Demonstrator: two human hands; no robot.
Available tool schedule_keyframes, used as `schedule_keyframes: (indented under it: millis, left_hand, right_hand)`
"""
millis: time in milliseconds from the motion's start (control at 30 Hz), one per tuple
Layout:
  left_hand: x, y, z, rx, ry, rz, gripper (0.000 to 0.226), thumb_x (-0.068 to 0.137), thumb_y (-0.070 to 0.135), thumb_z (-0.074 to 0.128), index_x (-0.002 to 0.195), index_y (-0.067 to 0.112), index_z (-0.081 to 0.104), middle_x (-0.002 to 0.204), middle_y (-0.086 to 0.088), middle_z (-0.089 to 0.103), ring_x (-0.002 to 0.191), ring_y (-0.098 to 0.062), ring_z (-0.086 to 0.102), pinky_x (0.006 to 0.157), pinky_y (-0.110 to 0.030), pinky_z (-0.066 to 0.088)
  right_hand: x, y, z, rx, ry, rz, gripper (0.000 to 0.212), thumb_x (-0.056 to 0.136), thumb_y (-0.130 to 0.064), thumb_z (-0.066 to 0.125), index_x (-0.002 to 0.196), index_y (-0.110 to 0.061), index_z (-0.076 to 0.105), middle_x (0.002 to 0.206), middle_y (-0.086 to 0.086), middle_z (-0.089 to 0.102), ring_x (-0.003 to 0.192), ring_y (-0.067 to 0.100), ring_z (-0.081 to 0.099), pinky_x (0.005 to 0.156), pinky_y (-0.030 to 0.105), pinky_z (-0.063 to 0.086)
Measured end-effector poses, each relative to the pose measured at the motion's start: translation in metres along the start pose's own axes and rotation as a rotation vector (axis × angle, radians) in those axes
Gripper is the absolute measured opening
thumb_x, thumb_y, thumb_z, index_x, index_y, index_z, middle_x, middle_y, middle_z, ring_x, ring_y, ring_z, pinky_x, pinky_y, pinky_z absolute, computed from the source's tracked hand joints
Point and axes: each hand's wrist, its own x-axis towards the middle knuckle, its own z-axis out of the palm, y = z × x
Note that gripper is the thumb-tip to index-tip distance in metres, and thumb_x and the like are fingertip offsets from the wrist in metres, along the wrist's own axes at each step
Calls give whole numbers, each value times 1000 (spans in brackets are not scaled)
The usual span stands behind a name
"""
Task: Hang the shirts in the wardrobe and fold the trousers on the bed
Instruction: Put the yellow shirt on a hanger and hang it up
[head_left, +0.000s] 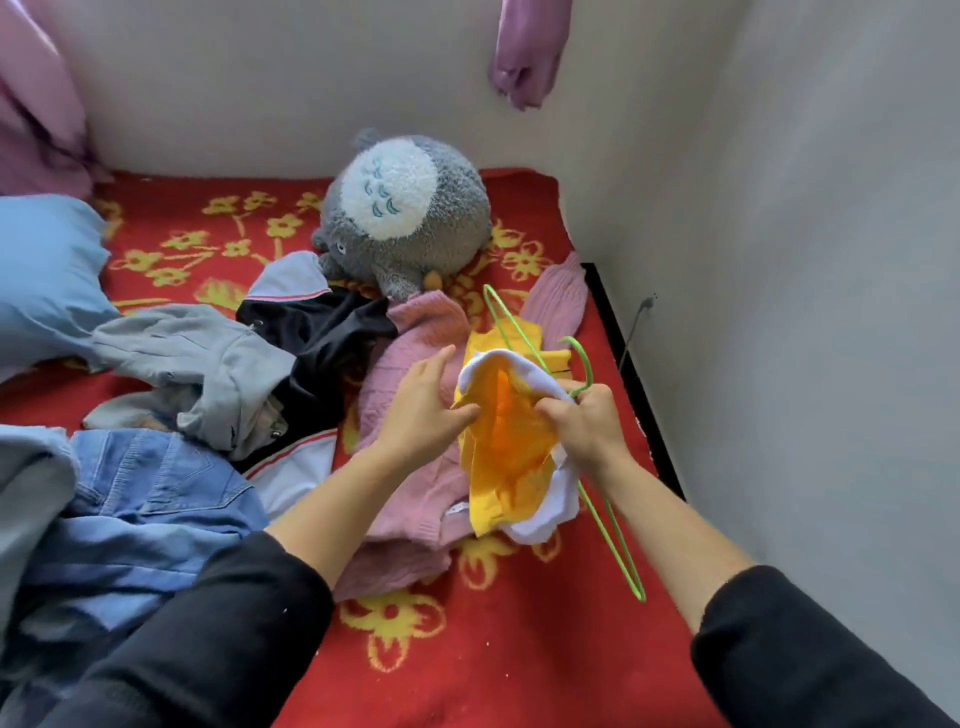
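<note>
A yellow and white shirt (511, 457) hangs bunched between my hands over the bed. My right hand (584, 423) is shut on its white collar and on the hook of a green wire hanger (613, 525), whose frame runs through the shirt. My left hand (423, 402) pinches the shirt's left edge. Under them lies a pink knit sweater (410, 488). Blue jeans (150, 509), grey trousers (208, 364) and a black and white garment (322, 332) are heaped to the left.
The bed carries a red blanket with yellow flowers (467, 649). A grey plush toy (405, 213) sits at the back, a blue pillow (41, 275) at the left. White walls (805, 260) close the right side and back. A purple sleeve (527, 57) hangs above.
</note>
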Motion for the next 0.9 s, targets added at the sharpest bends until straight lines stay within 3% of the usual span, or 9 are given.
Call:
schedule_keyframes:
  millis: [67,167,267,433,533,567,633,700,900]
  left_hand:
    - [0,14,-10,17,10,22,62,79,23,70,136,13,45,137,-8,49,130,-23,39,103,-27,30]
    - [-5,33,-30,-32,21,-14,21,88,26,58,102,11,64,95,-5,66,92,-24,59,78,-36,47]
    - [-14,56,-62,-305,-26,-25,29,89,25,52,79,0,63,69,-5,58,66,-21,53,63,-34,43]
    - [-25,108,-134,-505,-27,-6,33,82,26,64,86,-7,67,75,-14,61,69,-22,56,66,-36,49]
    - [-28,122,-157,-470,-12,-82,33,80,29,66,94,0,69,90,-14,69,81,-25,65,82,-43,54]
    - [-30,121,-159,-434,-13,-105,26,82,28,65,91,3,69,91,-13,69,83,-26,65,84,-43,54]
    - [-30,112,-159,-401,-4,-171,20,84,28,64,86,9,67,91,-10,68,86,-26,65,85,-42,53]
    - [-29,98,-157,-370,30,-221,21,85,31,63,87,11,66,88,-9,67,85,-26,65,84,-41,54]
    - [-22,57,-161,-150,184,-308,37,88,40,58,88,4,65,75,-8,58,71,-26,54,64,-34,41]
  right_hand:
    - [-9,-33,-2,-45,-101,-70,26,60,-10,55,71,13,60,64,6,51,60,17,45,55,30,36]
    - [-22,-77,-10,-137,-154,-174,11,65,-4,56,65,2,65,55,1,50,52,14,44,50,25,36]
    - [-31,-112,-20,-167,-159,-253,12,71,0,55,70,6,65,56,4,49,54,17,44,51,27,37]
    - [-33,-150,-34,-169,-156,-311,33,73,-20,61,101,-4,69,90,17,68,78,20,60,73,43,53]
    - [-35,-159,-35,-214,-191,-308,70,77,-49,63,138,-18,46,129,-1,56,109,14,57,93,38,51]
    - [-38,-159,-33,-200,-157,-327,74,81,-53,62,141,-16,41,124,-5,57,104,9,58,89,32,52]
    - [-37,-158,-27,-76,-60,-362,52,94,-40,56,127,0,53,71,-13,63,58,-1,54,53,16,46]
    - [-36,-154,-28,90,34,-367,28,99,-23,50,98,0,66,39,-13,34,31,1,27,33,16,22]
    - [-45,-119,-49,367,-242,-118,21,99,-20,44,99,-6,59,43,-9,21,34,5,13,40,19,4]
